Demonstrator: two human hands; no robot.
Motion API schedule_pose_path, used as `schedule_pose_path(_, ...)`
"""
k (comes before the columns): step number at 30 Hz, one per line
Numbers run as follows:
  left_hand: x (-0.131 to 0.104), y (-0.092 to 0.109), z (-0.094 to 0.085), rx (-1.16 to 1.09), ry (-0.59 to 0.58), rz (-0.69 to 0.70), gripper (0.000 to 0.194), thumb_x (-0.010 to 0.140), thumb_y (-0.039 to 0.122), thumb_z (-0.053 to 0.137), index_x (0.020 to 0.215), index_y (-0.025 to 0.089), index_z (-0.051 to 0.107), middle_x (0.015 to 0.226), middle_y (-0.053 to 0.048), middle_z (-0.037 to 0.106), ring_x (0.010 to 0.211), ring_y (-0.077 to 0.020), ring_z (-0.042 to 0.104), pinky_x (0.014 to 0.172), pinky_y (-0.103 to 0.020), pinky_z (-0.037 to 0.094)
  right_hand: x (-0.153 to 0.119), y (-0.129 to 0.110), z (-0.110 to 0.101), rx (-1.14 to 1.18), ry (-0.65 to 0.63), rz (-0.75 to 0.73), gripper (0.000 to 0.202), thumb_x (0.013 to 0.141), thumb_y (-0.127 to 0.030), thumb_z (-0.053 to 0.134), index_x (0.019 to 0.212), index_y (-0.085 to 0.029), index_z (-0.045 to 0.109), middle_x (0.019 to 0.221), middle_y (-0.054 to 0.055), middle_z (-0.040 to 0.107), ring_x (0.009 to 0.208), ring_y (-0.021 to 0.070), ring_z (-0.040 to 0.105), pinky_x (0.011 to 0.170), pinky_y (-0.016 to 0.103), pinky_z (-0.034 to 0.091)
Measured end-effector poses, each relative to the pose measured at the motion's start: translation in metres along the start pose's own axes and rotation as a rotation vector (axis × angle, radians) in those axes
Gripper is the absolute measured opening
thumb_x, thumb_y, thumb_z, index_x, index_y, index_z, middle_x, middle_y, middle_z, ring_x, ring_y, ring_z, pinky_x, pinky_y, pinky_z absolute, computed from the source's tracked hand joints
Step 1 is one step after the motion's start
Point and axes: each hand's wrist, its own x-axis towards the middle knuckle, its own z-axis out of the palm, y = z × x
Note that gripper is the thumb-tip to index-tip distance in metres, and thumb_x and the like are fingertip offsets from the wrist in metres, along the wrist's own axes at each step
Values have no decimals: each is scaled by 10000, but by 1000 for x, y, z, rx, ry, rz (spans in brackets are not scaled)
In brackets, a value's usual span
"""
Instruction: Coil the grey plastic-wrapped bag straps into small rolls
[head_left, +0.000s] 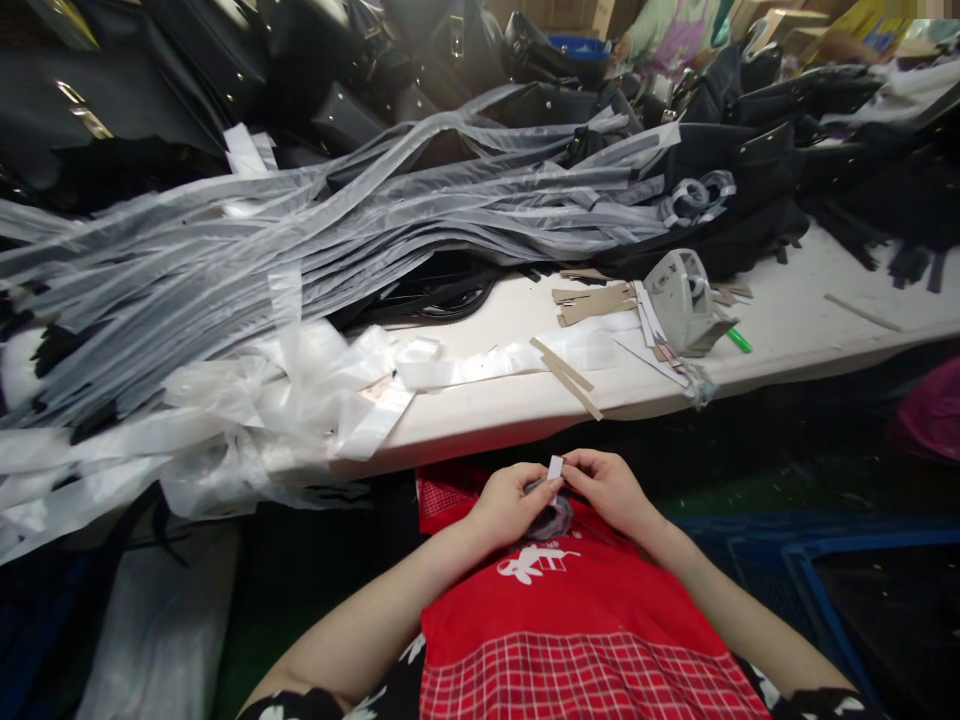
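White tab: a small, flat, white rectangular tab (555,467) stands between both hands, above the lap and just off the near edge of the white-covered counter (799,315).
Left hand: the left hand (510,502) is closed, thumb and fingers pinching the tab's lower end, presumably to steady it.
Right hand: the right hand (609,487) is bent inward, fingertips pinched at the tab's right edge; the two-sided hold appears to suit fine handling.
Grey coil: a coil of grey, film-covered strip (553,522) sits below the left fingers, against the red cloth apron (499,605); it is probably held in the palm, but the grip is hidden.
Dispenser: a grey plastic tape dispenser (679,305) stands right of centre near the counter's edge, likely for easy reach.
Long strips: a bundle of long, grey, film-covered strips (390,205) lies lengthwise on the left and far side, seemingly to keep them untangled.
Film heap: crumpled, translucent white film (247,385) spills over the near left edge, apparently pushed aside.
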Motion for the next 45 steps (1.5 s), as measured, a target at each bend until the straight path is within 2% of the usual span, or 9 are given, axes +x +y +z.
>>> schedule_pose_path(4,0,3,3,105,43,63,285,903,372,509,808,173,688,760,-26,636,727,-154,573,670,-247,431,3,-3,-15,-21,-173,14,300,858,-409,550,779,-166,708,774,32,700,740,182,611,703,275,467)
schedule_pose_path(10,-6,16,7,110,91,73,232,839,372,595,970,182,572,876,-33,646,758,-161,582,697,-262,438,0,-10,-22,14,-128,44,275,816,-401,607,739,-159,712,717,26,684,684,168,591,650,254,453)
schedule_pose_path(14,-1,16,4,96,-6,-55,342,803,398,615,1041,160,557,826,-30,651,722,-173,587,651,-264,425,-1,-11,-21,20,-179,69,272,804,-404,620,749,-161,730,736,27,703,702,172,599,675,259,451)
schedule_pose_path(18,3,15,-1,100,-149,-102,267,821,428,565,826,169,628,785,-25,652,682,-160,567,597,-245,396,-1,-10,-26,53,-259,109,326,807,-447,619,766,-148,742,701,31,695,661,162,590,647,264,454)
schedule_pose_path(25,1,11,1,20,-123,-114,276,809,431,572,805,157,610,754,-8,622,666,-138,534,580,-222,385,-1,-12,-31,72,-355,63,297,779,-426,678,885,-161,761,850,64,739,828,218,663,796,326,510)
schedule_pose_path(35,-5,13,1,84,-139,-59,270,810,423,578,837,161,637,772,-23,646,675,-148,553,602,-237,399,7,-14,-23,-130,-344,93,166,737,-302,691,759,-145,739,739,44,739,688,184,666,676,276,526)
schedule_pose_path(38,-4,5,1,26,-131,-46,235,763,354,634,882,153,656,805,-35,659,703,-156,566,638,-248,420,2,-14,-18,-264,-264,-1,123,770,-245,643,779,-173,743,754,37,742,700,184,679,675,270,536)
schedule_pose_path(40,1,-1,0,-99,-79,-92,246,729,310,662,904,138,662,811,-45,663,701,-154,570,651,-253,434,-2,-14,-15,-392,-205,-173,174,812,-191,579,853,-206,748,833,37,748,769,186,687,733,287,549)
schedule_pose_path(45,18,-2,-15,-617,-1,-158,423,639,310,755,995,116,636,904,-75,672,782,-164,604,722,-264,465,-7,-7,-13,-631,-121,-620,462,892,-143,477,1342,-234,526,1337,88,571,1228,229,525,1053,435,437)
